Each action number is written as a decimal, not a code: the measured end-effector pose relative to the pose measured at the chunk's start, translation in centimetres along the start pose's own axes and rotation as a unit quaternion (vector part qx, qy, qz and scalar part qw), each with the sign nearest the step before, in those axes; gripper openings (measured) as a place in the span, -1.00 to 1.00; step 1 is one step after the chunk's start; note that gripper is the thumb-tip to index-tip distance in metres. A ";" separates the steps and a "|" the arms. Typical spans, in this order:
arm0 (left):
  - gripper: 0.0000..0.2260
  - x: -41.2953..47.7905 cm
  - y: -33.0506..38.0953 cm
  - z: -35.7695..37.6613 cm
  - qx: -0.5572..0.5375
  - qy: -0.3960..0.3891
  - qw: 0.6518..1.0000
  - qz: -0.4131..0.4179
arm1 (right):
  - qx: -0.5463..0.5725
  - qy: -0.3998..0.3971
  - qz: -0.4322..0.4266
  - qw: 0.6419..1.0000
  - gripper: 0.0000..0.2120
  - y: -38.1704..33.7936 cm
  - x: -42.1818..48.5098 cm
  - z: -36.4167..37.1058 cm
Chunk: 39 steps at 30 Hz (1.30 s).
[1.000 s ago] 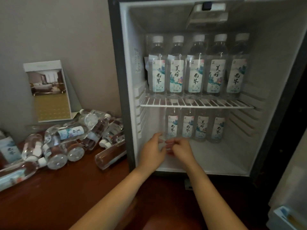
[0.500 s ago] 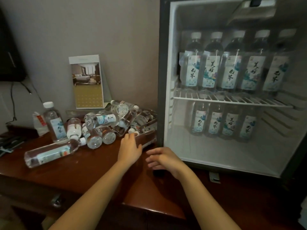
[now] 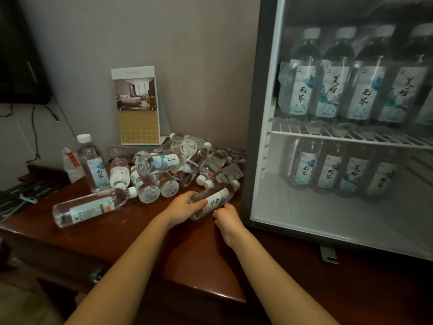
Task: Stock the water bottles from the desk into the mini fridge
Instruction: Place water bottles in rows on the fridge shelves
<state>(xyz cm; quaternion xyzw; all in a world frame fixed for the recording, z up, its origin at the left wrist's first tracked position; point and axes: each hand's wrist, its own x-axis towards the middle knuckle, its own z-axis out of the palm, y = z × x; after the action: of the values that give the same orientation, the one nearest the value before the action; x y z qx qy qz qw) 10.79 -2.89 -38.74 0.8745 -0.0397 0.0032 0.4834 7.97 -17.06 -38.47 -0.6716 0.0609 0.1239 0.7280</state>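
A clear water bottle (image 3: 214, 198) with a white label lies on its side at the near right edge of a heap of bottles (image 3: 173, 167) on the dark wooden desk (image 3: 131, 233). My left hand (image 3: 186, 208) is wrapped around its lower half. My right hand (image 3: 226, 218) touches it from the right, fingers curled. The mini fridge (image 3: 255, 137) stands open at the right. A row of bottles (image 3: 346, 83) stands on its wire shelf (image 3: 339, 134). Another row (image 3: 339, 174) stands at the back of the fridge floor.
One bottle (image 3: 92, 163) stands upright left of the heap, a long one (image 3: 91, 206) lies in front of it. A desk calendar (image 3: 137, 105) leans on the wall behind. Cables (image 3: 14, 195) lie at the far left. The front of the fridge floor (image 3: 328, 219) is bare.
Both hands left the fridge's lower compartment and moved left to the desk. My left hand has closed on a lying bottle, the right now touches it. The view swung left.
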 end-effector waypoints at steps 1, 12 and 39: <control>-0.79 -0.6 -0.3 -0.5 -0.035 -0.011 0.999 -0.003 | 0.021 0.005 -0.008 1.000 -0.65 0.1 0.2 0.4; -0.72 -5.5 -2.0 -3.1 -0.156 -0.065 0.986 -0.004 | 0.155 -0.068 -0.084 0.982 -0.39 1.0 -0.5 2.3; -0.42 -10.6 7.6 6.2 -0.077 0.034 0.975 0.207 | -0.027 -0.096 -0.260 0.960 -0.68 -3.2 -8.9 -10.8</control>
<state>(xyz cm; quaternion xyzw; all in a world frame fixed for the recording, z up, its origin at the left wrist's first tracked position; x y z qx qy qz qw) -0.54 -11.50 -36.06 0.8071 -0.2036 0.1296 0.5389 1.07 -28.89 -34.05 -0.6688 -0.1893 -0.0043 0.7189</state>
